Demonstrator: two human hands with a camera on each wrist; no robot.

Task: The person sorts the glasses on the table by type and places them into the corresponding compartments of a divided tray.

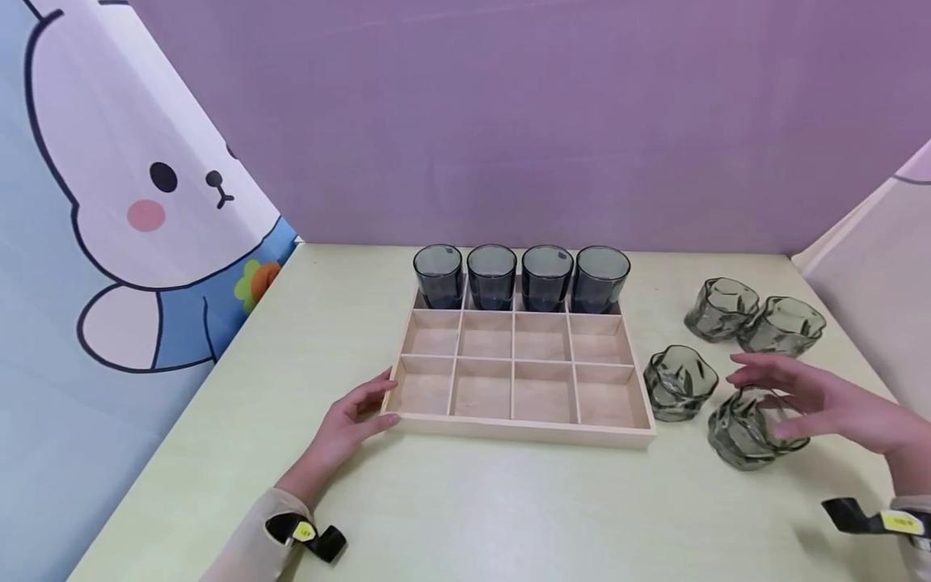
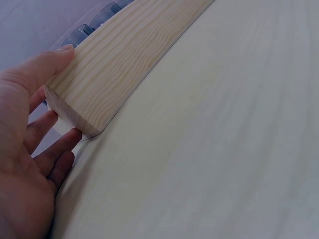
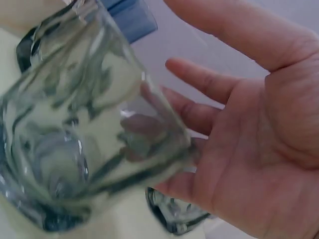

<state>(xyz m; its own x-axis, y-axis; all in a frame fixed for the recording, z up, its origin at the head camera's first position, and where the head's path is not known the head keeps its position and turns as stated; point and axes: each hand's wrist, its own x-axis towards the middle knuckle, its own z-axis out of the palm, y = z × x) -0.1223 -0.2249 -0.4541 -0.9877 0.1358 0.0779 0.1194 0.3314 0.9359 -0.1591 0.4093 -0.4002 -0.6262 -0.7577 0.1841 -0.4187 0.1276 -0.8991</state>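
Wavy glass [image 1: 736,440] sits right of wooden tray [image 1: 520,429], right hand [image 1: 836,404] half round it, fingers spread, no firm hold yet; left hand [image 1: 351,422] pinching tray corner. Guessing grasp step, fingers gotta close next.

Right fingers [image 3: 204,77] spread, partly behind greenish glass [image 3: 94,124]; blue glass [image 3: 135,22] beyond.

Cloth-walled booth: purple backdrop [image 1: 509,121], cartoon-print sheet [image 1: 109,162], pale table [image 1: 494,509]
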